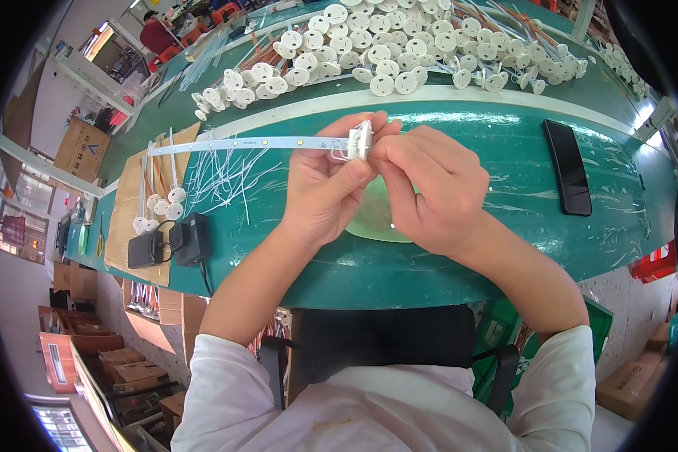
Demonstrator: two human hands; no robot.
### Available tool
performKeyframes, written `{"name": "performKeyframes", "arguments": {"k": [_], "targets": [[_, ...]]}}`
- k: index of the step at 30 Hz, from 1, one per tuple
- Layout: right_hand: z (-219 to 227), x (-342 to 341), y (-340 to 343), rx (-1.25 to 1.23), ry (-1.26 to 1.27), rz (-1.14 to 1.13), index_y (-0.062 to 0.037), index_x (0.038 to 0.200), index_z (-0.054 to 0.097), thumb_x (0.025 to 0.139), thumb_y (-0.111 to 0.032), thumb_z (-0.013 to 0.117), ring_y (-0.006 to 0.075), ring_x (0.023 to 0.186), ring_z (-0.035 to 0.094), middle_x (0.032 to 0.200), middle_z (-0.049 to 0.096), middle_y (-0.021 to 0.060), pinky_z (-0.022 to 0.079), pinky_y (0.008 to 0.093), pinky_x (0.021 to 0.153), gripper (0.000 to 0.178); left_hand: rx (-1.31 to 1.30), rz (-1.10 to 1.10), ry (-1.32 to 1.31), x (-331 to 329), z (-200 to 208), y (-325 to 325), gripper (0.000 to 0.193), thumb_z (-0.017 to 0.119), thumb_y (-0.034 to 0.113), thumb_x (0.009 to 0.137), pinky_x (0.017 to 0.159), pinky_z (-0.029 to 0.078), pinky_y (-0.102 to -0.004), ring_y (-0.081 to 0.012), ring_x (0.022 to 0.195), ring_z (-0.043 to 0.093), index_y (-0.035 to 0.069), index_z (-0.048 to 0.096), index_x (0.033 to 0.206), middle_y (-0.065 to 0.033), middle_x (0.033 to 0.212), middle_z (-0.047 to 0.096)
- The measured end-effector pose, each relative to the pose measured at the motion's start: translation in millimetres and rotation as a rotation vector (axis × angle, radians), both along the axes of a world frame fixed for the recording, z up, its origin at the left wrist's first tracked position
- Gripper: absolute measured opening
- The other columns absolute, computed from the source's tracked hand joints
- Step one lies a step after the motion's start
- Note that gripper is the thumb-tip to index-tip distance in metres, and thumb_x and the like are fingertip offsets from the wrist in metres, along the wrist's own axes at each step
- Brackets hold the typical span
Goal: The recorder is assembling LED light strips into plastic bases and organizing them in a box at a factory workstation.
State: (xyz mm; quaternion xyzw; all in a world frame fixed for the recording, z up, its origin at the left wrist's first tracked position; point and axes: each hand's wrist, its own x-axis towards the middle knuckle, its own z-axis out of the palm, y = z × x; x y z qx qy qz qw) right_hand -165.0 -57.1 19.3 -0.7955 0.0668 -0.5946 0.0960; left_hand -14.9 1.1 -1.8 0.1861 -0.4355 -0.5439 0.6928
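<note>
My left hand (315, 194) is closed around the end of a long, narrow LED light strip (248, 143), above the table. Its thumb presses on a white plastic end cap (359, 141), where thin white wires loop out. The strip stretches off to the left, with small yellow LEDs along it. Right beside the cap, my right hand (448, 188) is pinched, thumb against fingers. Whatever lies between those fingertips is hidden. Under both hands sits a light green round dish (380, 215), partly covered by them.
Many white round end caps on strips (388, 68) are heaped along the far side. Loose white wires (230, 169), a black adapter (191, 239) and a small black box (145, 249) lie left, near flat cardboard (124, 203). A black phone (568, 167) rests right.
</note>
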Motion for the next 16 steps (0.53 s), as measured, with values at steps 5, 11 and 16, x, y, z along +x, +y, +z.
{"name": "performKeyframes", "arguments": {"k": [5, 11, 16], "targets": [[-5, 8, -1, -0.037, 0.002, -0.093, 0.0003, 0.093, 0.067, 0.078, 0.006, 0.071, 0.0268, 0.068, 0.066, 0.082, 0.067, 0.0125, 0.052, 0.0307, 0.059, 0.017, 0.048, 0.172, -0.12, 3, 18, 0, 0.047, 0.07, 0.006, 0.089, 0.101, 0.049, -0.0389, -0.0298, 0.118, 0.06, -0.005, 0.05, 0.13, -0.0193, 0.126, 0.06], [-11, -7, -14, 0.216, 0.121, -0.109, 0.0008, 0.097, 0.069, 0.086, 0.0, 0.068, 0.0207, 0.074, 0.068, 0.09, 0.071, 0.0124, 0.055, 0.0283, 0.065, 0.011, 0.307, 0.767, -0.767, 161, 88, 23, 0.049, 0.073, 0.019, 0.087, 0.08, 0.056, -0.031, -0.0201, 0.083, 0.07, -0.011, 0.055, 0.121, -0.0171, 0.105, 0.069], [-12, 0, -12, 0.051, 0.323, -0.079, -0.001, 0.094, 0.07, 0.086, -0.003, 0.068, 0.0206, 0.076, 0.068, 0.09, 0.071, 0.0117, 0.056, 0.0311, 0.068, 0.008, 0.74, 1.346, -2.246, 346, 76, 125, 0.045, 0.063, 0.044, 0.086, 0.095, 0.049, -0.0458, -0.0349, 0.102, 0.068, 0.012, 0.068, 0.116, -0.0168, 0.121, 0.067]]}}
